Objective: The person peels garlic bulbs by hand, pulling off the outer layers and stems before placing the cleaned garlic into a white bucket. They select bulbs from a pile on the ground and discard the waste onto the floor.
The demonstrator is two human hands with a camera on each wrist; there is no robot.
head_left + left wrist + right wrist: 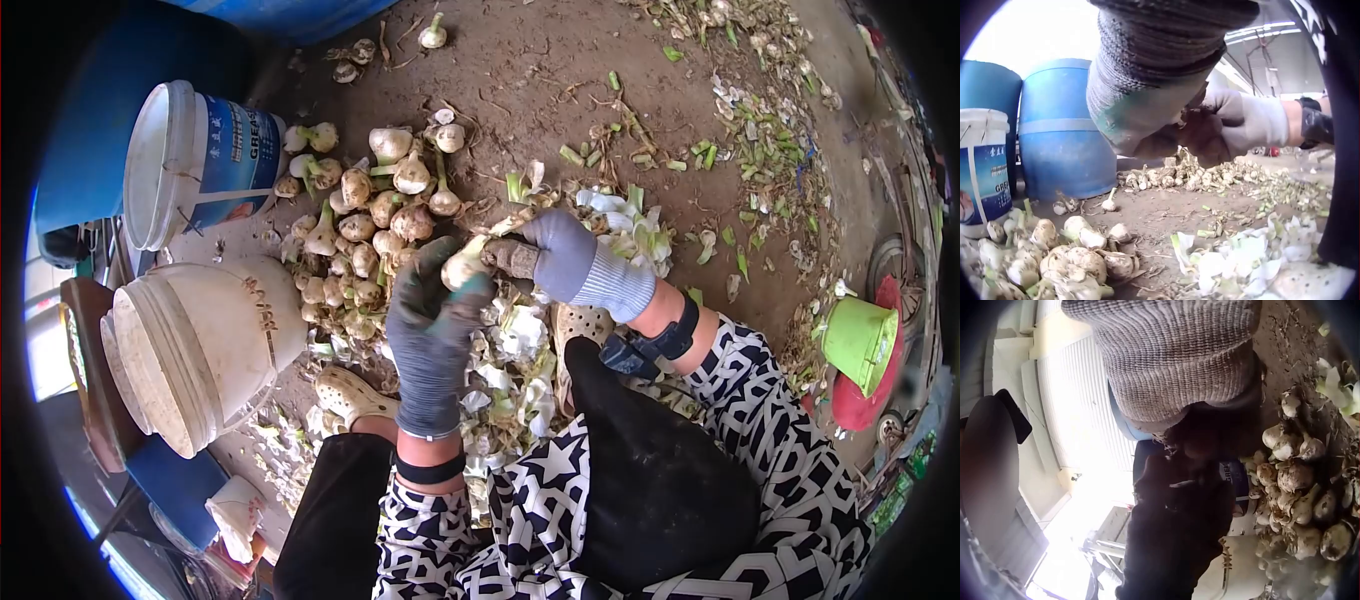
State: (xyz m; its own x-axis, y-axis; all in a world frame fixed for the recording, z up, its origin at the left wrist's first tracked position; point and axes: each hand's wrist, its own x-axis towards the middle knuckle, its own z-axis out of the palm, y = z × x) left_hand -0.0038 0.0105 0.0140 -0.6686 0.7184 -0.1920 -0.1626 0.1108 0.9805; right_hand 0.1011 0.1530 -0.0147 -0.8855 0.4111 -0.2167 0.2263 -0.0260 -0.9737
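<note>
In the head view, my left hand (428,325), in a dark grey glove with green patches, holds a garlic bulb (462,268) between thumb and fingers. My right hand (565,255), in a lighter grey glove with dirty fingertips, pinches the bulb at its stalk side. The two hands meet above the ground, as the left wrist view also shows, with the left glove (1154,87) hiding most of the bulb. Just beyond them lies a heap of garlic bulbs (390,215), several with short green stalks. Peeled white skins (520,335) cover the ground below the hands.
A blue-labelled bucket (240,150) lies left of the heap, beside a dirty white bucket (240,320). Large blue barrels (1066,128) stand behind. Cut stalks (710,155) litter the ground at the right, near a green tub (860,335). A tan clog (350,395) is by the left forearm.
</note>
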